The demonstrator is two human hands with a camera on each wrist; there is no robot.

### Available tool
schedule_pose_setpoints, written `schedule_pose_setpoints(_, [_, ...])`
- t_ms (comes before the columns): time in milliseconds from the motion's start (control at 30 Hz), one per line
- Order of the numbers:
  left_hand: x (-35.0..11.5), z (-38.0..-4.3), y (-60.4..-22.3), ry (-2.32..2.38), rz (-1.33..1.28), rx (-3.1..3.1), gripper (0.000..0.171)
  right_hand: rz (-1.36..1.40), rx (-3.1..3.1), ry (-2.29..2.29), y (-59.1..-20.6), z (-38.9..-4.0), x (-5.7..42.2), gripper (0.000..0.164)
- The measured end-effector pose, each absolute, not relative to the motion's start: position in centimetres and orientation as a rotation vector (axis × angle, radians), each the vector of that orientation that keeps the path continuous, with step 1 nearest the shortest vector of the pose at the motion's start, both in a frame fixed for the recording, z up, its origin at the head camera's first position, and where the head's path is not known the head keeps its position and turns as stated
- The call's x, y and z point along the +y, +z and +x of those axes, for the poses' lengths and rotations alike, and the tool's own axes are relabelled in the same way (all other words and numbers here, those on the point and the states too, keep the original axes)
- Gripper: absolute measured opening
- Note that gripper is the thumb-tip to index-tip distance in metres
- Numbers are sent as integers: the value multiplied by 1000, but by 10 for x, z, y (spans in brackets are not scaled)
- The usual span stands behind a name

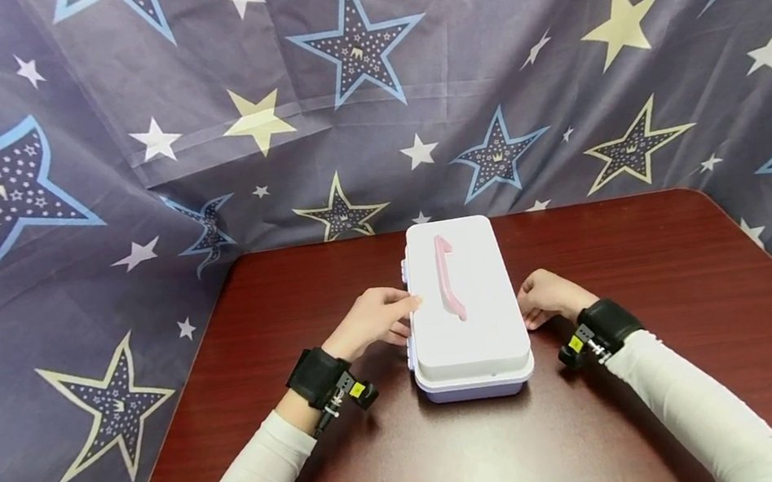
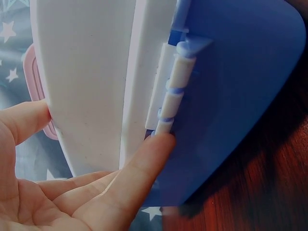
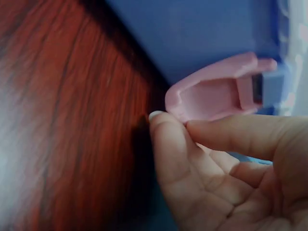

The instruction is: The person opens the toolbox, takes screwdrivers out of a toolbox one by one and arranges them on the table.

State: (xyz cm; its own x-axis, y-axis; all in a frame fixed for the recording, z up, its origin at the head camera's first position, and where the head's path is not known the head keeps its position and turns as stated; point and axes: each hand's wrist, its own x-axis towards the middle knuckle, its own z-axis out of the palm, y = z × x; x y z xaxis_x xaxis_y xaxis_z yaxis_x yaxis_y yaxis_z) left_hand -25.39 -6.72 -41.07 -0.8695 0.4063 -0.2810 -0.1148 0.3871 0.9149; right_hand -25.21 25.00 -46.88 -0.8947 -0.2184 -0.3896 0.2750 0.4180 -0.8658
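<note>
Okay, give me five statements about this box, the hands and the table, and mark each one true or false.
1. A white plastic lid covers the blue plastic box. True.
2. The curved pink handle is on the near end of the box. False: it is on top of the lid.
3. The left hand touches the lid. True.
4. The right hand grips that handle. False: it is at the pink plastic latch.
5. The box stands on a dark-red wood-grained table. True.

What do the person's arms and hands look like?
Both sleeves are long and white. A wide black band circles each wrist, holding a small dark device with a yellow patch. The left hand and right hand wear no gloves.
</note>
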Motion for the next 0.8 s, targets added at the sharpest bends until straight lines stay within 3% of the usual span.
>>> schedule_pose_setpoints(367, [-68, -259, -403, 1343, 320, 2293, 56, 43, 2361, -1360, -461, -249, 253, 9])
schedule_pose_setpoints(467, [-68, -267, -382, 1149, 464, 2502, 56, 15, 2374, -1394, -456, -240, 264, 11])
schedule_pose_setpoints(667, [-45, -275, -323, 802, 776, 2860, 38, -40, 2439, -1408, -444, -221, 284, 12])
schedule_pose_setpoints(800, [-17, -274, -308, 483, 878, 2857, 43, -48, 2459, -1400, -440, -213, 290, 12])
